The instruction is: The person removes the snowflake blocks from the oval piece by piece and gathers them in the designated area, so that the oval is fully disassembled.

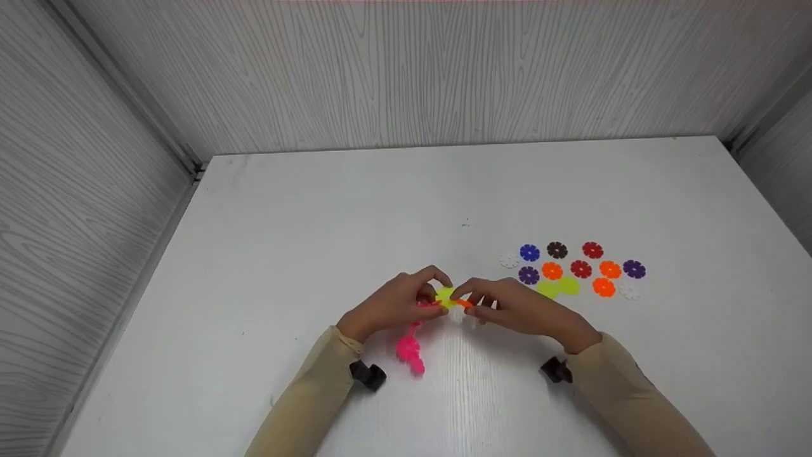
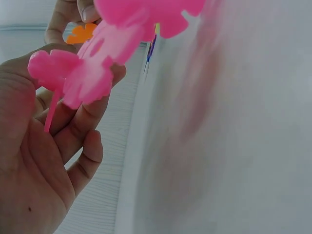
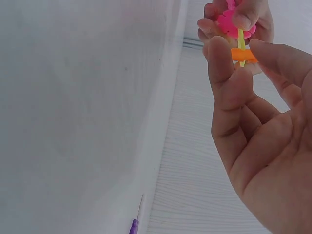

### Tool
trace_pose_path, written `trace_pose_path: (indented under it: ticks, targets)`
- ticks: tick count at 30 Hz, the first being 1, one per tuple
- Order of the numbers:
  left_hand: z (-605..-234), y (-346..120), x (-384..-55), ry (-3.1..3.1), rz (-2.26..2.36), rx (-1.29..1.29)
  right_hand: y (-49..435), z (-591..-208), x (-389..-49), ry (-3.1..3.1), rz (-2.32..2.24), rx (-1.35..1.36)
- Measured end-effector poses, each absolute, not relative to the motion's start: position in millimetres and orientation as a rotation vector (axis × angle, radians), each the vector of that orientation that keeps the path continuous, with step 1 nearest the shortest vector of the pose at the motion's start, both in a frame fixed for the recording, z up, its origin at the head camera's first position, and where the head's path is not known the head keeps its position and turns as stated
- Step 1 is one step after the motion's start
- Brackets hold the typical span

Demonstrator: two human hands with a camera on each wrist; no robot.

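Note:
Above the table, my left hand (image 1: 401, 301) grips a chain of notched plastic discs joined at their slots. Pink discs (image 2: 92, 78) hang from it toward the table's front, and a yellow disc (image 1: 445, 296) stands between both hands. My right hand (image 1: 517, 304) pinches an orange disc (image 3: 242, 54) between thumb and fingers. In the right wrist view the orange disc sits crosswise on the yellow disc's edge. The lower pink discs (image 1: 409, 349) dangle below the left palm. Part of the chain is hidden behind the left fingers.
Loose notched discs lie to the right of the hands: a blue disc (image 1: 530, 252), a dark brown disc (image 1: 557, 249), red discs (image 1: 592, 249), purple discs (image 1: 634, 269), orange, yellow and white ones. The white table (image 1: 304, 209) ends at a wood-grained back panel (image 1: 406, 76).

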State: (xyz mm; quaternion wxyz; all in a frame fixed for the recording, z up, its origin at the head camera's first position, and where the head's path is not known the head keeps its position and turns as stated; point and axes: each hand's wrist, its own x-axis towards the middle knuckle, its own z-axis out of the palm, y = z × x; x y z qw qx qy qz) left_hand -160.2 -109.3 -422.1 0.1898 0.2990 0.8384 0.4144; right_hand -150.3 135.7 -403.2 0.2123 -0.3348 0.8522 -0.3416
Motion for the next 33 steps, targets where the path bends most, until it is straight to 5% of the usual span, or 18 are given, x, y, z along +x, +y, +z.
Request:
trace_pose_path:
  ticks: [24, 33]
  targets:
    - [-421.3, -111.1, -162.8, 2.450, 1.156, 0.847, 140.3, -395.8, -150.8, 2.718, -0.788, -1.142]
    - [-430.3, -148.7, -178.4, 2.506, 1.408, 0.643, 193.5, -394.9, -176.4, 2.749, -1.044, -0.706]
